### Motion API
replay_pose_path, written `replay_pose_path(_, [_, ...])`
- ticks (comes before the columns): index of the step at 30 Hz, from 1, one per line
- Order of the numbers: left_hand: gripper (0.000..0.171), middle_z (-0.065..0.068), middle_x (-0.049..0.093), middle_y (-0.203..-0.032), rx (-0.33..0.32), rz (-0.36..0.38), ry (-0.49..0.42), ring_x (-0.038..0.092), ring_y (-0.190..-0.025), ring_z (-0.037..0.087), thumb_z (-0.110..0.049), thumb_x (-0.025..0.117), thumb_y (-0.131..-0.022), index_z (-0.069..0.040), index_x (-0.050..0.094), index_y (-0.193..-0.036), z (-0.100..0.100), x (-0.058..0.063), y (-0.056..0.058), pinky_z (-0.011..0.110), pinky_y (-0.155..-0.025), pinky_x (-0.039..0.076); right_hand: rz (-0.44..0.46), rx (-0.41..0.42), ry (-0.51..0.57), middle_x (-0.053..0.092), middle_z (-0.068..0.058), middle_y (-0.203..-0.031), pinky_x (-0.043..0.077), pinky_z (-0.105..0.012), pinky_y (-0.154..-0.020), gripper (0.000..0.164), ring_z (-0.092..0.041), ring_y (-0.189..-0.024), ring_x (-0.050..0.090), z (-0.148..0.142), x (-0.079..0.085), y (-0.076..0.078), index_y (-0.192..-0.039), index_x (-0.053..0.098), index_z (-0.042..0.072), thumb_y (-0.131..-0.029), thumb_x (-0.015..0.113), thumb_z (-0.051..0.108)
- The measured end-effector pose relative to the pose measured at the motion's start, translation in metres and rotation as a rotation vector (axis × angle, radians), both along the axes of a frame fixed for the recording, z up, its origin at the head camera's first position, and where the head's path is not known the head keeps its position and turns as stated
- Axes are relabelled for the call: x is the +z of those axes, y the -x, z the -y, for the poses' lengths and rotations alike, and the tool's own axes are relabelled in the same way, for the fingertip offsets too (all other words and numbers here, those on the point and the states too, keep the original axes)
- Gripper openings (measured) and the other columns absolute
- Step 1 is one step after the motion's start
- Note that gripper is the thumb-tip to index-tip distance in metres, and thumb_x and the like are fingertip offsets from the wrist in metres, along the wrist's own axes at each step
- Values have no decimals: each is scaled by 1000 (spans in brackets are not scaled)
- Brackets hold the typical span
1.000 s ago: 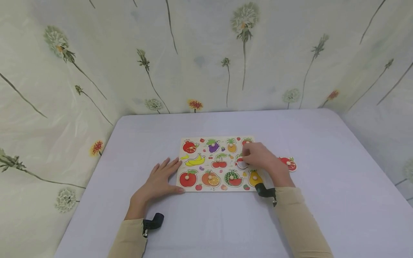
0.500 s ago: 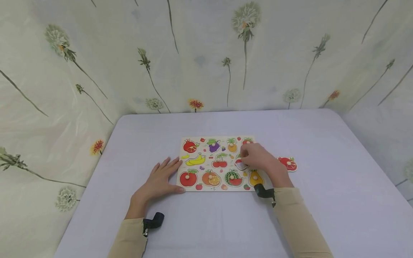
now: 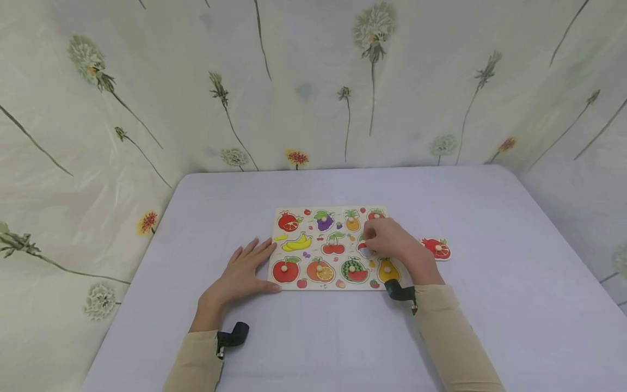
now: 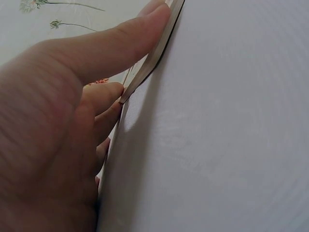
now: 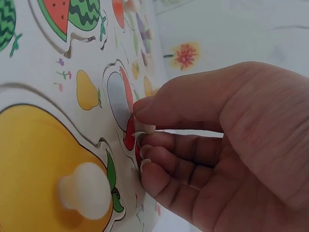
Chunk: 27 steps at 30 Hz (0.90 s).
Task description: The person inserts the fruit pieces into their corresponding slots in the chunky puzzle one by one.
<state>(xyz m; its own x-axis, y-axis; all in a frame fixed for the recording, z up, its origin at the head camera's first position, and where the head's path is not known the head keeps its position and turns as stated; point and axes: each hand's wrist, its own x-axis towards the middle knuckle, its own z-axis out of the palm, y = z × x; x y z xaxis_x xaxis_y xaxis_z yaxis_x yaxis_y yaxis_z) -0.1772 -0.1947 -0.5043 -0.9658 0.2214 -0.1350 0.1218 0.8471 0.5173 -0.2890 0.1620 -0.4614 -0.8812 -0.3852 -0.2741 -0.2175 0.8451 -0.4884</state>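
Observation:
A wooden fruit puzzle board (image 3: 313, 261) lies on the table. My left hand (image 3: 242, 275) rests at its left edge, thumb on the near corner and fingers fairly straight; the left wrist view shows the thumb (image 4: 116, 50) over the board's rim. Over the right side, my right hand (image 3: 397, 239) pinches the pale knob (image 5: 150, 128) of a red-and-white fruit piece (image 5: 117, 99) between thumb and fingers. That piece lies in or on its outline; how deep it sits I cannot tell. A loose pomegranate piece (image 3: 438, 249) lies right of the board, partly behind my right wrist.
Knobbed pieces sit in the board, among them an apple (image 3: 286, 270), a watermelon (image 3: 355, 272) and a pear (image 5: 43, 154). Bananas (image 3: 296, 243) and a pomegranate picture (image 3: 288, 222) show no knob. A flower-patterned cloth (image 3: 303, 98) hangs behind the white table (image 3: 313, 337).
My right hand has shifted very slightly left with the red-and-white piece, and less of its pale part shows now. My left hand has stayed in place.

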Motion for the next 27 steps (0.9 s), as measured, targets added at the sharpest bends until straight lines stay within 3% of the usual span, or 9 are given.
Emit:
replay_pose_path(9, [103, -8, 24, -166, -4, 4, 3, 7, -157, 24, -58, 78, -72, -28, 29, -157, 1, -2, 0, 57, -126, 3, 0, -36, 13, 64, -7, -97, 47, -29, -69, 6, -24, -91, 56, -9, 8, 2, -93, 68, 14, -91, 65, 18])
replay_pose_path(19, [104, -8, 24, -166, -6, -7, -1, 7, -157, 24, -60, 79, -71, -29, 29, -157, 2, -3, 1, 58, -126, 4, 23, -95, 11, 63, -9, -105, 48, -33, -77, 13, -27, -100, 53, -37, 18, 4, -103, 66, 11, -94, 58, 17])
replay_pose_path(27, [104, -9, 25, -166, -9, -9, -1, 8, -157, 24, -61, 78, -71, -29, 29, -157, 2, -4, 1, 58, -125, 4, 97, -159, -46, 62, -13, -116, 50, -41, -82, 19, -31, -104, 52, -62, 25, 3, -109, 66, 12, -93, 60, 21])
